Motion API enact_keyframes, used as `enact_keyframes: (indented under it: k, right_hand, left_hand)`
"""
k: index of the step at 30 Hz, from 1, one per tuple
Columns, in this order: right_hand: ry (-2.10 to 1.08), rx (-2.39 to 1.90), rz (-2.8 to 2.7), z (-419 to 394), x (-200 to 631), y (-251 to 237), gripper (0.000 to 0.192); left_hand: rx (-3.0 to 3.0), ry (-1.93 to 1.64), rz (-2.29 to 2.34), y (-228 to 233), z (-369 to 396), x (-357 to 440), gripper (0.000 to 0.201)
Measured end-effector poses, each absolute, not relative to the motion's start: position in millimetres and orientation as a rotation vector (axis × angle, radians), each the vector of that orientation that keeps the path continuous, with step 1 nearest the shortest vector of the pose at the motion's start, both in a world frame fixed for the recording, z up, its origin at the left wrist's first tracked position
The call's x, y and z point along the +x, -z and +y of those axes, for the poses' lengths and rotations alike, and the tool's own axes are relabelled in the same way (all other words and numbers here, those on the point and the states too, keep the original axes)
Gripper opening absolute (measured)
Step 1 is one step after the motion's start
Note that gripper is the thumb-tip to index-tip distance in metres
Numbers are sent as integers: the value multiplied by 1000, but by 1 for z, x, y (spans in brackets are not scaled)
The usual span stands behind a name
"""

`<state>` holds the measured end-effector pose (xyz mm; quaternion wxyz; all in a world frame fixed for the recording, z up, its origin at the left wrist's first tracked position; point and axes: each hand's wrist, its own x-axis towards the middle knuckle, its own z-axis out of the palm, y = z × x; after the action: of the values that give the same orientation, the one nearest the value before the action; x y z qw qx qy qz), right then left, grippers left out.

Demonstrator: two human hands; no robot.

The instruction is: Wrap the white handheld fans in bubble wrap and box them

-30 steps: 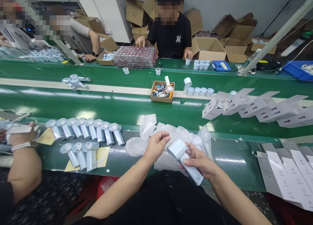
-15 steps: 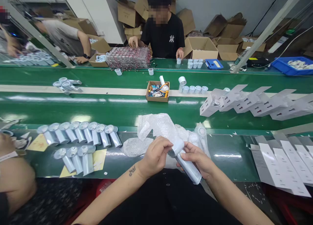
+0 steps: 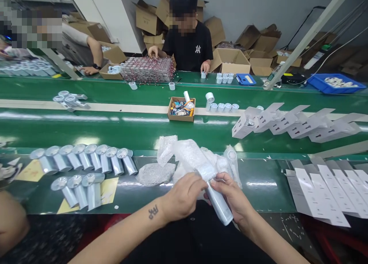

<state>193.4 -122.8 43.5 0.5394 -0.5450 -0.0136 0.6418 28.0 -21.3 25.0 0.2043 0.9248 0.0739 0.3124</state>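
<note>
Green surface (image 3: 264, 176) runs across the frame. Room beyond, left to right: a co-worker's arm (image 3: 96, 51), pillar (image 3: 105, 18), person in black tee (image 3: 186, 45), cardboard boxes (image 3: 232, 64), slanted post (image 3: 313, 38) blocking some background. Near side, left to right: two rows of pale-blue fans (image 3: 86, 161), front row over yellow paper (image 3: 112, 190); then bubble wrap (image 3: 156, 174). Left hand (image 3: 184, 197): fingers bunched at the neck of the held fan (image 3: 220, 208), partly hiding it; can't tell what they pinch. Fan's tilted, head against a bubble bag (image 3: 186, 151). Right hand (image 3: 232, 193): fingers closed around the handle. Far right, overlapping white boxes (image 3: 314, 197).
</note>
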Motion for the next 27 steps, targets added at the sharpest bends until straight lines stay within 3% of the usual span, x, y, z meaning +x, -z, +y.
enact_keyframes:
  k: [7,10,12,15,19,24,27]
  right_hand:
    - [-1453,-1293,-25,-128,193,-44,54]
    - [-1368,-1293,-30,-125,196,-46,56]
    - [-1278,-1338,-9,-121,198,-45,57]
    - [-1211,-1422,2,-118,200,-35,52]
    - [-1242,-1565,-75,-127,205,-22,38]
    - [-1413,-1723,-599,-154,229,-35,40]
    - [-1466,-1667,-411,-165,235,-44,42]
  left_hand:
    - [2844,-972,500,-13,2,47,16]
    - [2704,-1080,865,-10,-3,61,14]
    - [2603,-1051,871,-8,-17,66,14]
    - [2459,-824,590,-9,-37,69,16]
    - [1943,-577,778,-21,-39,72,11]
    - [1457,-243,831,-33,-41,69,3]
    - [1134,-126,809,-33,-46,67,6]
